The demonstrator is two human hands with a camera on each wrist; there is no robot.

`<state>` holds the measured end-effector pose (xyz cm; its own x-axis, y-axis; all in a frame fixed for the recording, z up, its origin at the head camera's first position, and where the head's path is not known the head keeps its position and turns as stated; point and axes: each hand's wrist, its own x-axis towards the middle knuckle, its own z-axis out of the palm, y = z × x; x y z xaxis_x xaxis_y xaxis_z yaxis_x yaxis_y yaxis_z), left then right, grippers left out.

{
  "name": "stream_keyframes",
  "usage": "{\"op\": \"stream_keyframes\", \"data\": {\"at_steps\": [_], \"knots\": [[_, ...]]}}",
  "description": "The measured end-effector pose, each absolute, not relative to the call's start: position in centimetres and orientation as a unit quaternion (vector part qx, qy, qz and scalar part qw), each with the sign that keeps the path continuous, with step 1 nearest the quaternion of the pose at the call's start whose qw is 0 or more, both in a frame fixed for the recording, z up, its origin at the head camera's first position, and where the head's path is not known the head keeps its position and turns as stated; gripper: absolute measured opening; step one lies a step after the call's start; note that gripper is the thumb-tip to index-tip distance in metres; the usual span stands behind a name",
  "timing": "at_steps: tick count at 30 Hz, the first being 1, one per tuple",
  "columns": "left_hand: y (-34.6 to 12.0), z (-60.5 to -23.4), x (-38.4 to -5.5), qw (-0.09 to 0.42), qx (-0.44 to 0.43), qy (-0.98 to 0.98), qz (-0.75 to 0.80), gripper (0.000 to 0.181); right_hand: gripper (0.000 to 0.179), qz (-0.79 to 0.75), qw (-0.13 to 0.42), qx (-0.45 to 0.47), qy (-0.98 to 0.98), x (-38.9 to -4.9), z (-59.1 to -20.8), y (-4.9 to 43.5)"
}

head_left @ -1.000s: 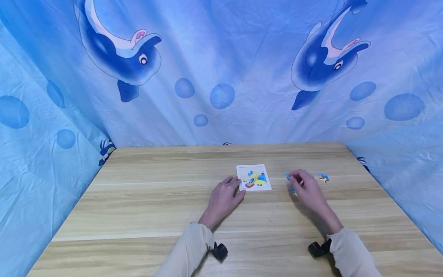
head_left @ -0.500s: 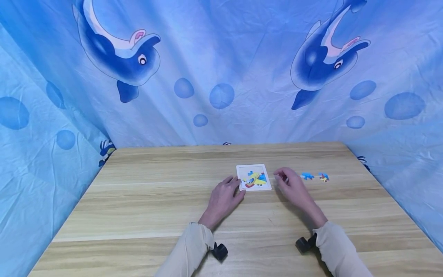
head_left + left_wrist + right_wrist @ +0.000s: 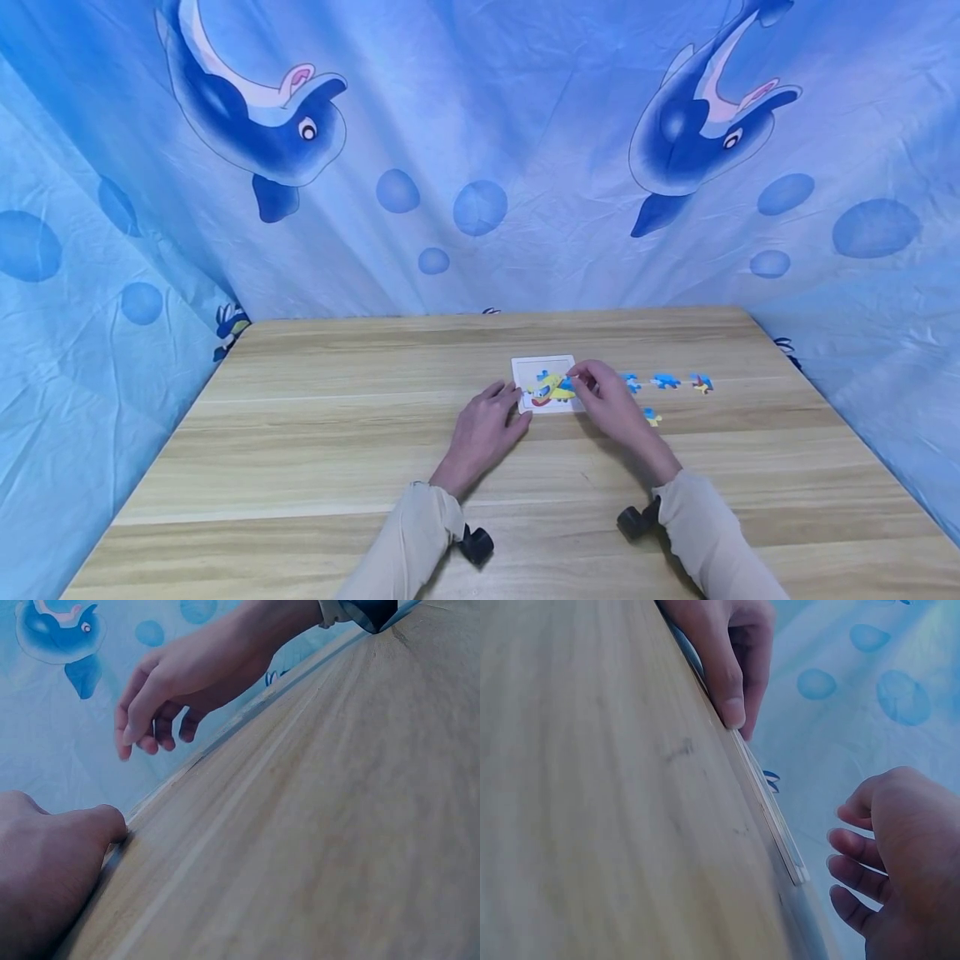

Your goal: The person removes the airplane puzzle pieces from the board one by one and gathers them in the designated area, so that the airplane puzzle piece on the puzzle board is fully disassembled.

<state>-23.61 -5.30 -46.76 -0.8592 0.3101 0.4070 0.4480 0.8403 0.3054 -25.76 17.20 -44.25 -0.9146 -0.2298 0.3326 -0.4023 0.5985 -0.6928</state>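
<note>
Two pale sleeves, the left (image 3: 408, 542) and the right (image 3: 712, 533), reach in over a wood-grain table (image 3: 300, 450), each with a black wrist camera (image 3: 476, 546) at its cuff. The left hand (image 3: 483, 429) rests low on the tabletop, thumb and fingers set apart, and grips the near left corner of a white-rimmed puzzle board (image 3: 540, 360). The right hand (image 3: 615, 408) is poised over the board's right side, thumb and forefinger drawn close and the other fingers loosely bent; whether it pinches a piece cannot be told. Flat on the table, the board carries a partly assembled yellow airplane picture (image 3: 551, 390), with bare backing around it. Four loose pieces lie to the right: a blue-and-yellow one (image 3: 651, 417) nearer the person and, beyond it, a row of a blue one (image 3: 630, 383) just beside the right hand, another blue one (image 3: 666, 381) and a multicolored one (image 3: 701, 383). Behind the table's far edge hangs a blue curtain (image 3: 570, 167) printed with bubbles and two large dolphins (image 3: 225, 108).
</note>
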Motion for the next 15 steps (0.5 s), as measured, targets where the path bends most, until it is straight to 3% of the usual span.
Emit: {"op": "stream_keyframes", "data": {"at_steps": [15], "knots": [[-5.3, -46.7, -23.7, 0.179, -0.204, -0.943, -0.194, 0.043, 0.016, 0.417, 0.091, 0.178, -0.887, -27.0, -44.8, 15.5]]}}
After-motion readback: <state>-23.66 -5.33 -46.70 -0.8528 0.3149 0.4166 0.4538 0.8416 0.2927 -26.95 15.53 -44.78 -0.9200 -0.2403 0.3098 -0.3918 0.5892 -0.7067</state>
